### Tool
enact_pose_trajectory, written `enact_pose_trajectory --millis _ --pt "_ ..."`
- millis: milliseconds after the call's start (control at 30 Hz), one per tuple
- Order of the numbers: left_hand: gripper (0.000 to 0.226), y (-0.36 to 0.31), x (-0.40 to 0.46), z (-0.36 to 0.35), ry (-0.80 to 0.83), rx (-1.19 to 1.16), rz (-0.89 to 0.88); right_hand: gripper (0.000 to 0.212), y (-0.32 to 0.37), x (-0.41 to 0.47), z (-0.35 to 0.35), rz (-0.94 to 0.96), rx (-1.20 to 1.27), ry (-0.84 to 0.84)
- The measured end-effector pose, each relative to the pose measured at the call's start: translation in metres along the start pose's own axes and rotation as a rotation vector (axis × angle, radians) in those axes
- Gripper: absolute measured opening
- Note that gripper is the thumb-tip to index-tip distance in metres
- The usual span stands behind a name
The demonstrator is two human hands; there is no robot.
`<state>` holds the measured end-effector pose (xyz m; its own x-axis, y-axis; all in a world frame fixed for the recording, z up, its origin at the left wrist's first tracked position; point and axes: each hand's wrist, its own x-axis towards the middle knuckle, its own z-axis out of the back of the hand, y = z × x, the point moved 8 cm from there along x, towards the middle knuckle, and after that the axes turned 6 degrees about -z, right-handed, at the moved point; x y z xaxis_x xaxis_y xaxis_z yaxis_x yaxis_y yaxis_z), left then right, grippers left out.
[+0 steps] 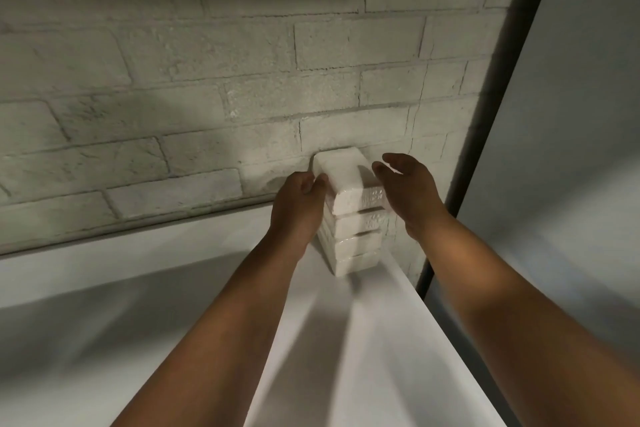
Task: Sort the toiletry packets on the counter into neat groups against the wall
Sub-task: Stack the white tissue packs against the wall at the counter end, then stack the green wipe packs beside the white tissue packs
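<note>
- Head view: a stack of white packets (353, 218), about four high, stands on the white desk (363, 340) with its far end against the brick wall (207, 80), close to the desk's right edge.
- The stack sits straight ahead, between the two hands; each packet's long axis runs from the person toward the wall.
- The top packet (343, 173) sits slightly skewed, jutting out to the left over the packets beneath.
- The left hand (299, 198) is the one in contact: its fingers are curled, and the fingertips press on the left near corner of the top packet. Whether the thumb is also on it is hidden.
- The right hand (405, 184) is spread, fingers loosely bent, palm turned toward the stack's right side. It holds nothing and seems just beside the top packet; actual contact cannot be told.
- Judgement: the stack is being squared, and the next move depends on pushing the top packet rightward into line, with the right hand as a stop.
- No other packets show on the desk.
</note>
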<state>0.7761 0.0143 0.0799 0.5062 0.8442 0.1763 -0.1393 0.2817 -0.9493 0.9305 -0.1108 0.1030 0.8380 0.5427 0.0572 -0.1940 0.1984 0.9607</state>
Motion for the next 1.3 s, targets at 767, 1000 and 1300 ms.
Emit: enact_pose_trajectory --millis 767,1000,1300 --pt "0.04 0.019 -0.163 0.248 -0.356 0.397 -0.019 0.047 0.079 -0.224 -0.178 0.561 -0.431 0.478" --pt "0.038 0.068 -0.224 0.367 -0.441 0.446 0.079 0.046 0.093 -0.307 -0.275 0.596 -0.437 0.682" --pt "0.036 0.116 -0.261 0.525 -0.506 0.469 0.105 0.046 0.118 -0.407 -0.414 0.627 -0.485 0.773"
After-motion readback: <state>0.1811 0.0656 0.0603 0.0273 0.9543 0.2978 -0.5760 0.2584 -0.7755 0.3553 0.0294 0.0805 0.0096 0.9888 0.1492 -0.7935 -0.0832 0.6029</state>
